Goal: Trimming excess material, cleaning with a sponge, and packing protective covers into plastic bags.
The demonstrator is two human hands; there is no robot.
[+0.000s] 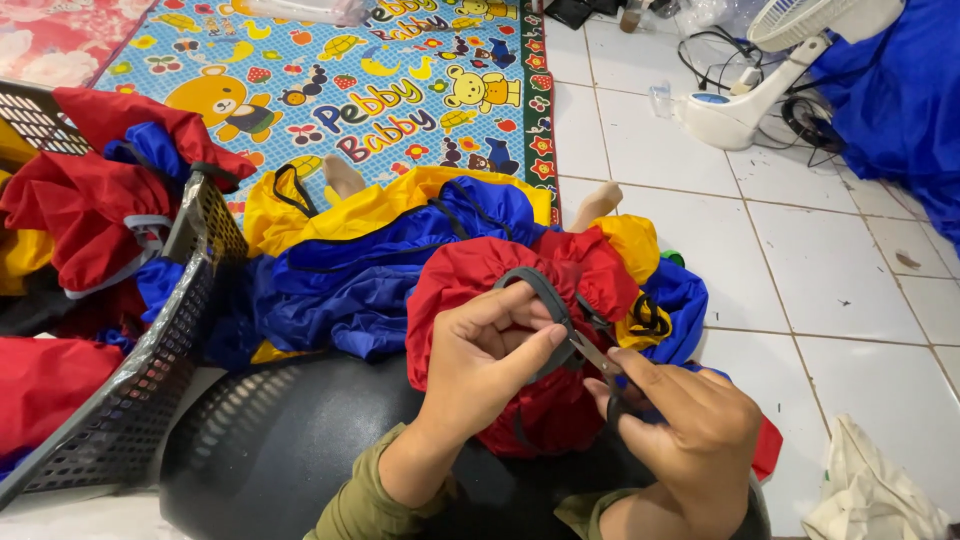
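The right hand (680, 425) grips small metal scissors (597, 355), blades at a flat black strap (540, 290). The left hand (485, 360) pinches that strap on a gathered red nylon cover (470, 275), which lies over slick blue and yellow fabric (350, 275) beside a black mesh basket (150, 370).

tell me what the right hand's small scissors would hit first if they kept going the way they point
The right hand aims the small scissors up and left. First in that line is probably the black strap held by the left hand, with red fabric behind it, though depth is hard to judge.
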